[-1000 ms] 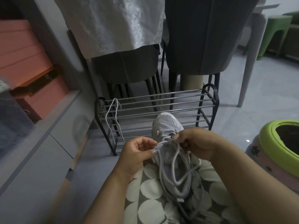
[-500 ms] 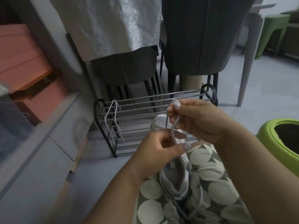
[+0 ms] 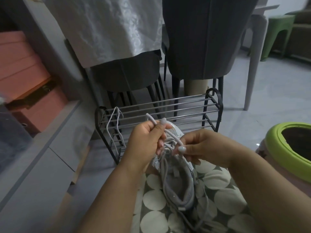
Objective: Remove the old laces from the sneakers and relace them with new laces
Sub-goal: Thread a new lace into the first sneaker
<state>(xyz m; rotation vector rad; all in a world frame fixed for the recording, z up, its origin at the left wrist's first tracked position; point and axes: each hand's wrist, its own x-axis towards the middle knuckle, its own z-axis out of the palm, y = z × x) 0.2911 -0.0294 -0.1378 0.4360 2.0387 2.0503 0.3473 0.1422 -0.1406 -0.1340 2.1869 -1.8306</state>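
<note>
A grey-white sneaker (image 3: pixel 176 184) lies on my lap, toe pointing away, on a grey cloth with pale dots (image 3: pixel 223 197). A grey lace (image 3: pixel 164 167) runs loosely through its eyelets and trails down past the heel. My left hand (image 3: pixel 144 140) grips one lace end, whose tip sticks up above my fist. My right hand (image 3: pixel 200 148) pinches the lace between thumb and fingers just over the sneaker's tongue. A thin white lace (image 3: pixel 116 128) hangs over the left end of the shoe rack (image 3: pixel 212 106).
The black metal shoe rack stands on the grey floor straight ahead. Behind it are two dark chairs (image 3: pixel 202 47) and a white tablecloth (image 3: pixel 109 27). A grey cabinet (image 3: pixel 42 157) with pink boxes (image 3: pixel 20 69) runs along the left. A green-rimmed tub (image 3: pixel 276 148) sits at right.
My right hand, raised with the lace half a second ago, has come down to the tongue. My left hand has risen and now holds the lace end up.
</note>
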